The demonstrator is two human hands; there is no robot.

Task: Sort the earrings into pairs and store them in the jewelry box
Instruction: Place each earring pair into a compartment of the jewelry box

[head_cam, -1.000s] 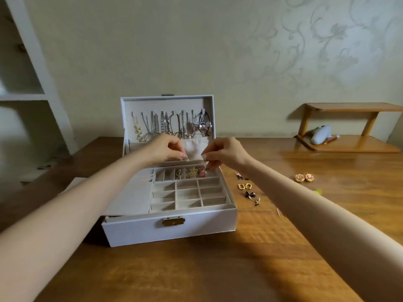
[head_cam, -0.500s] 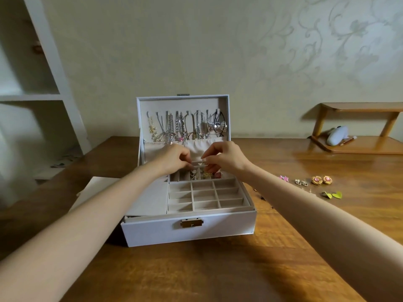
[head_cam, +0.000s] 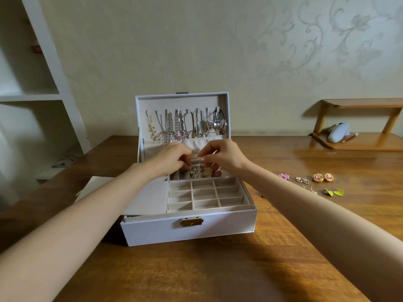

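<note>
Wooden counter [head_cam: 218,269] before a patterned wall. One white jewelry box [head_cam: 187,232] stands open, its lid upright and hung with necklaces [head_cam: 181,125]. Two hands reach over the back row of compartments. The left hand [head_cam: 172,159] and right hand [head_cam: 220,155] both have curled fingers, tips drawn narrow and nearly meeting. Whether either pinches an earring cannot be told. Three back-row compartments hold silvery earrings [head_cam: 193,172], gold earrings [head_cam: 207,172] and pink earrings [head_cam: 217,172]. Right of the box, four pairs lie on the counter: pink stars [head_cam: 283,176], silvery studs [head_cam: 302,180], gold rounds [head_cam: 322,177] and green hearts [head_cam: 334,192]. Tiny pieces [head_cam: 309,188] nearby are too small to count.
</note>
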